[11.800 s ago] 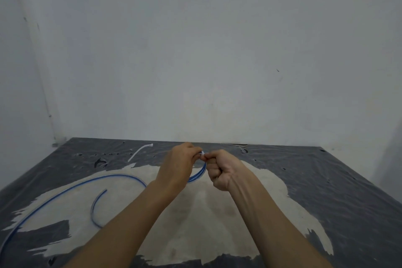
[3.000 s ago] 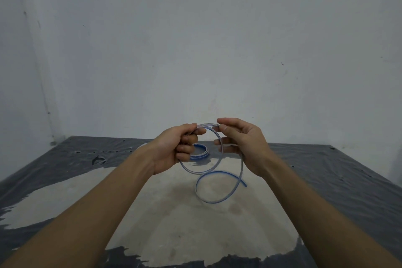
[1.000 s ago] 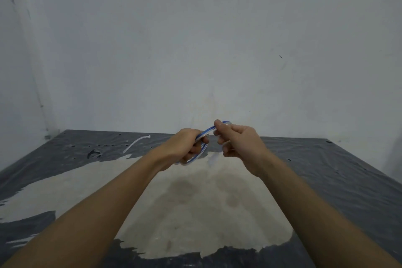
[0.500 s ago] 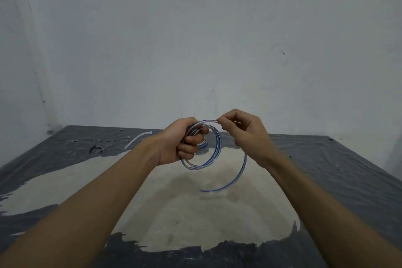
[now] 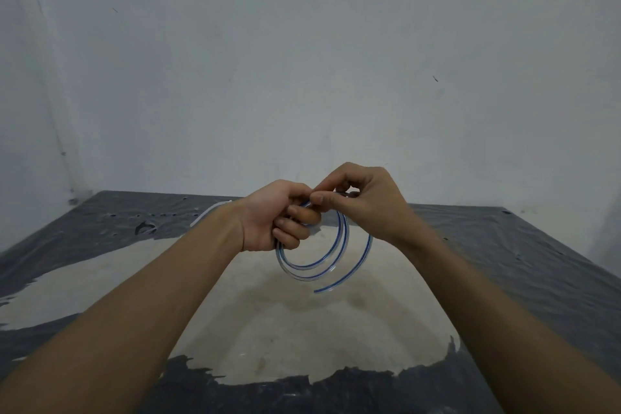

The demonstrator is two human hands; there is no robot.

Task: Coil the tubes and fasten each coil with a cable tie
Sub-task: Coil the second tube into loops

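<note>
The left hand curls its fingers round a clear, blue-striped tube wound in round loops and held above the surface. The right hand pinches its top turn. Below lies a wrinkled dark sheet with a pale matt patch, against a plain grey wall.

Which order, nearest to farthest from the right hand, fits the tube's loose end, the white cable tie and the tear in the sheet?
1. tube's loose end, hanging below the right hand.
2. white cable tie, on the sheet, left.
3. tear in the sheet, farthest left.
</note>
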